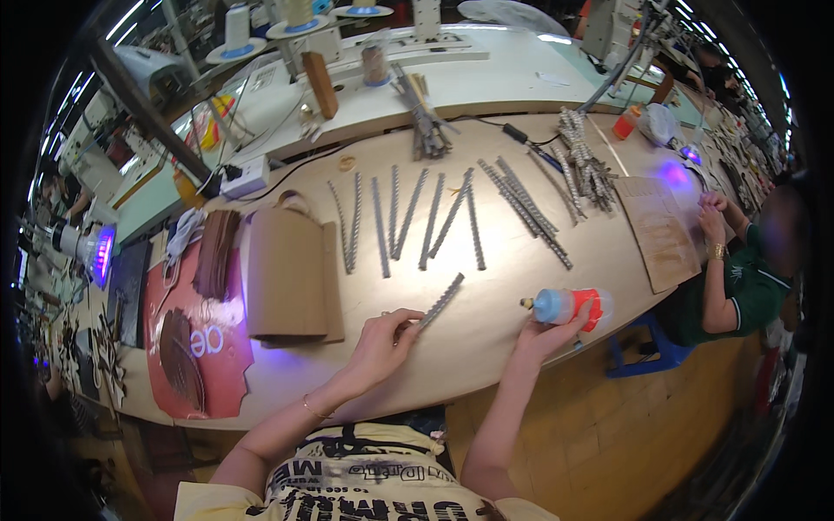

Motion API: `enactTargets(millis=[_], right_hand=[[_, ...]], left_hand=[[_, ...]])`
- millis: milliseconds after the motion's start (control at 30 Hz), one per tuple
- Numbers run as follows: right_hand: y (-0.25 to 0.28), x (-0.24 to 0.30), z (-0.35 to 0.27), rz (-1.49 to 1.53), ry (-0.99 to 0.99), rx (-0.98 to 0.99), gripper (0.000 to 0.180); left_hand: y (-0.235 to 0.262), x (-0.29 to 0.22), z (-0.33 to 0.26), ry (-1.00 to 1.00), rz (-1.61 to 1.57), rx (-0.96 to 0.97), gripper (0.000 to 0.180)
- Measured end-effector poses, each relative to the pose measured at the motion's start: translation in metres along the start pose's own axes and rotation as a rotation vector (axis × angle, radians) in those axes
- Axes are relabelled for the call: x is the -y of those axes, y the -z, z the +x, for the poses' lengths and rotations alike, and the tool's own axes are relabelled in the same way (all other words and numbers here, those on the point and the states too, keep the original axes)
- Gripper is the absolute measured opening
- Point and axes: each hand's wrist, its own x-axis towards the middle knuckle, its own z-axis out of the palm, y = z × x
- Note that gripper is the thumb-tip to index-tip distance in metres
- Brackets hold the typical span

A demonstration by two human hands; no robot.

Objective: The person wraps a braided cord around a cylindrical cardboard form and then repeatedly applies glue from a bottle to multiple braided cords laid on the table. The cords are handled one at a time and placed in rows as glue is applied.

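Note:
My left hand (387,343) pinches the near end of a grey strip with a scalloped edge (442,300), which slants up and away to the right above the table. In my right hand (553,337) lies a squeeze bottle (561,306) with a pale blue top and a red band, tipped on its side so its nozzle points left toward the strip. Several similar grey strips (432,221) are spread out in a loose row on the tan table beyond my hands. A denser group of strips (528,208) lies to their right.
Left are a folded brown board (291,273), dark brown pieces (217,252) and a red sheet (204,369). Strip bundles (426,126) lie at the back. A tan panel (658,234) is right, near a co-worker in green (730,300). A blue stool (650,349) stands below.

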Motion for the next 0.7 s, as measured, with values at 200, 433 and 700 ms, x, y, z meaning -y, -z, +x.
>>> enactTargets(millis=[200, 433, 700], right_hand=[[0.0, 0.0, -0.005, -0.133, 0.056, 0.069, 0.05], [0.005, -0.006, 0.002, -0.277, 0.088, 0.144, 0.06], [0.002, -0.01, 0.001, -0.278, 0.168, 0.157, 0.064]], left_hand=[[0.022, 0.03, -0.043, 0.006, 0.164, 0.017, 0.021], [0.019, 0.042, -0.026, -0.421, 0.535, -0.115, 0.035], [-0.003, 0.059, 0.005, -0.356, 0.533, 0.006, 0.051]])
